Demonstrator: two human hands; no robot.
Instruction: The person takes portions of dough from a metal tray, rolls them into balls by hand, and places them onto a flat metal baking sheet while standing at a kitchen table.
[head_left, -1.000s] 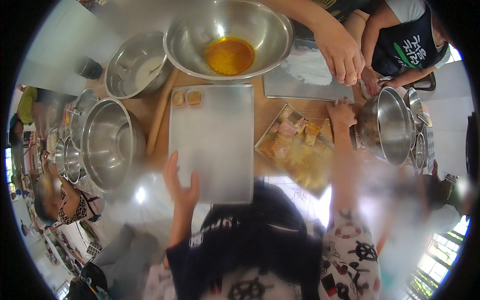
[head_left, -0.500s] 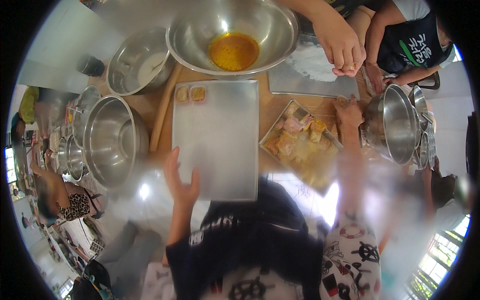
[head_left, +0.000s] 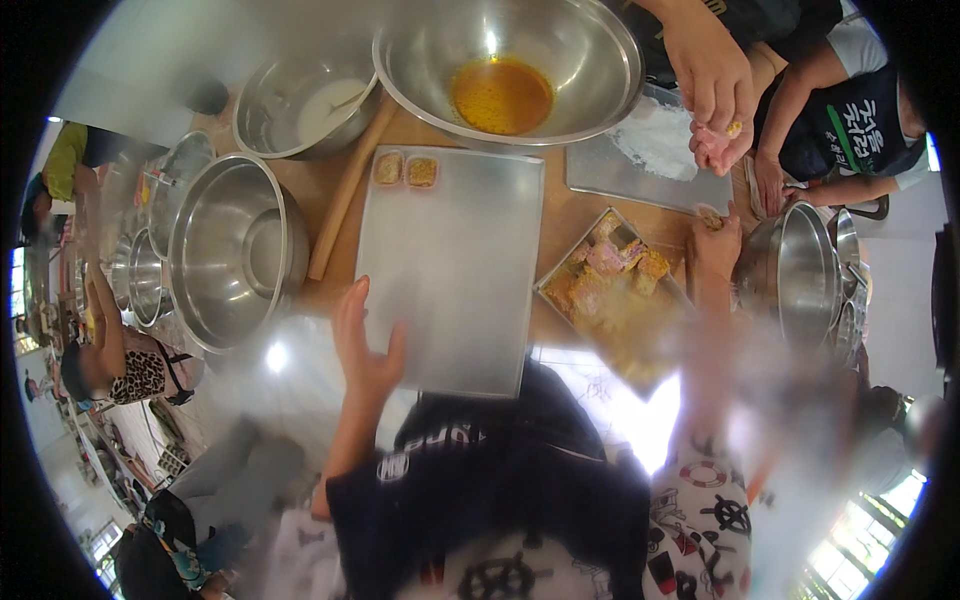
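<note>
A small tan piece [head_left: 709, 217] is being grasped by the fingers of the right hand [head_left: 716, 248], just beside the near right corner of a floured tray [head_left: 595, 168]; what the piece is made of cannot be told. The left hand [head_left: 366, 350] is being held with its fingers spread and released at the left edge of a metal tray [head_left: 450, 275], the thumb reaching over it; whether the tray is being touched cannot be told. Two small filled cups [head_left: 405, 171] are being carried in the far left corner of that tray. Between the tray and the right forearm, coated chunks [head_left: 605, 260] are being held in a square pan [head_left: 568, 250], its near part being blurred. Beyond the metal tray, orange liquid [head_left: 503, 95] is being held in a wide bowl [head_left: 420, 72]. A wooden rod [head_left: 345, 205] is being supported on the bench [head_left: 558, 215] between the metal tray and a deep bowl [head_left: 235, 240]. Above the floured tray, a pink lump [head_left: 712, 150] is being gripped by a co-worker's hand [head_left: 705, 70].
</note>
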